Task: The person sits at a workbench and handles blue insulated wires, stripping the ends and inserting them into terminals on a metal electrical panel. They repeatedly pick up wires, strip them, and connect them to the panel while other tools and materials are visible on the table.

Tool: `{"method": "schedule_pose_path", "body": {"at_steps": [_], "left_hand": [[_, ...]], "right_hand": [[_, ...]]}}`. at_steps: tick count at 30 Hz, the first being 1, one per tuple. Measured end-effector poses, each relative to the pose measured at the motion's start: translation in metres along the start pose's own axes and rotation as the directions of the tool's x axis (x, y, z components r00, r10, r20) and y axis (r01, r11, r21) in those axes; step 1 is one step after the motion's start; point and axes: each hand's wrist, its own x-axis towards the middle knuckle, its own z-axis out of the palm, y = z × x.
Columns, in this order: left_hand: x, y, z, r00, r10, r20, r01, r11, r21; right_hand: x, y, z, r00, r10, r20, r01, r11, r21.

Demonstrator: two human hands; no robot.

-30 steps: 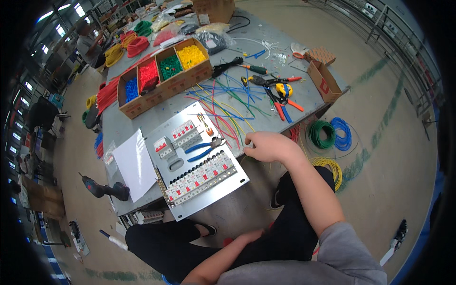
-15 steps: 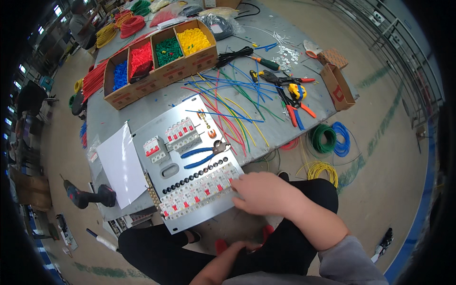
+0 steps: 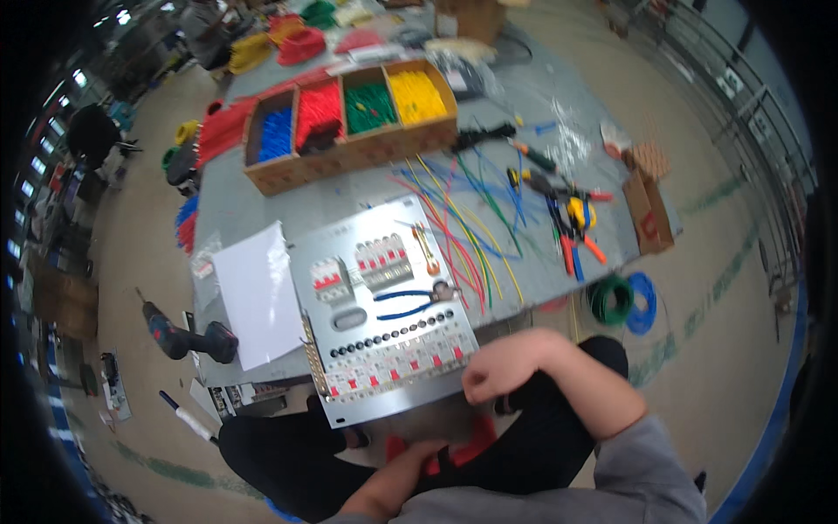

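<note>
Panel (image 3: 360,299) lies just left of right grip (image 3: 506,367).

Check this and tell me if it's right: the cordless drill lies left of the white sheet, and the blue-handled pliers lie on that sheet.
Not quite: the blue-handled pliers lie on the metal panel, as the head view shows. The cordless drill does lie left of the white sheet.
</note>
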Motion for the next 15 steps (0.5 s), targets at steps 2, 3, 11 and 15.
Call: {"method": "schedule_pose_path", "body": {"at_steps": [2, 3, 11, 15], "left_hand": [[0.008, -0.006, -0.005, 0.997, -0.037, -0.061, 0.037, 0.999, 0.006], [0.013, -0.007, -0.003, 0.995, -0.049, -0.091, 0.049, 0.999, -0.005], [-0.097, 0.107, -0.091, 0.981, -0.128, -0.143, 0.169, 0.929, 0.329], [-0.229, 0.126, -0.076, 0.794, 0.409, -0.450, -0.101, 0.819, 0.566]], "right_hand": [[-0.011, -0.013, -0.002, 0.998, -0.059, 0.030, 0.059, 0.998, -0.009], [-0.001, -0.007, 0.000, 0.993, -0.099, 0.067, 0.094, 0.993, 0.068], [0.005, -0.008, 0.019, 0.972, -0.190, 0.136, 0.174, 0.978, 0.116], [0.030, -0.010, 0.038, 0.949, -0.110, 0.296, 0.124, 0.992, -0.028]]}}
